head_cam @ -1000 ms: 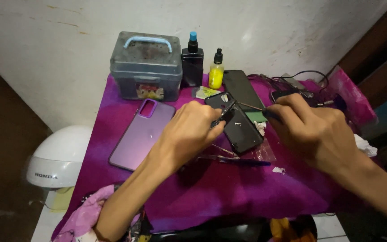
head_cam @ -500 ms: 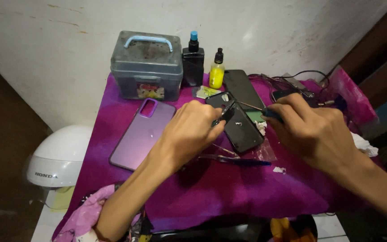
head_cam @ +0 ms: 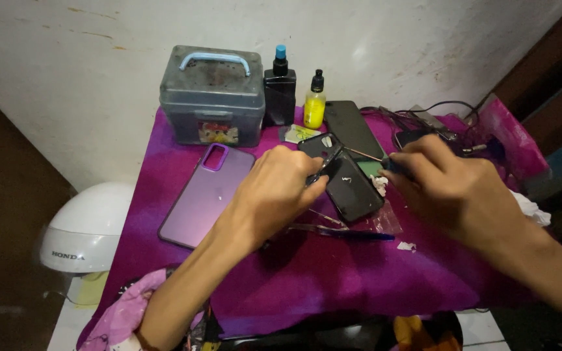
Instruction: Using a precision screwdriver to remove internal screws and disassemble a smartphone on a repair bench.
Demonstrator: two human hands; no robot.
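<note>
A black phone (head_cam: 352, 190) lies back-up on the purple cloth (head_cam: 333, 273) in the middle of the table. My left hand (head_cam: 274, 195) rests at its left edge and pinches a small dark tool against it. My right hand (head_cam: 453, 185) is just to its right, fingers closed on a thin metal tool (head_cam: 367, 154) whose tip reaches over the phone's top end. A lilac phone case (head_cam: 206, 195) lies flat to the left of my left hand.
Along the back wall stand a grey box with a blue handle (head_cam: 213, 97), a black bottle (head_cam: 280, 91) and a small yellow bottle (head_cam: 314, 104). Another dark phone (head_cam: 351, 123) and cables (head_cam: 430, 120) lie behind. A blue pen (head_cam: 339, 233) lies in front. A white helmet (head_cam: 89, 227) sits lower left.
Both hands stay at the black phone with only slight shifts; my right hand has edged a little with the thin tool. Nothing else moved.
</note>
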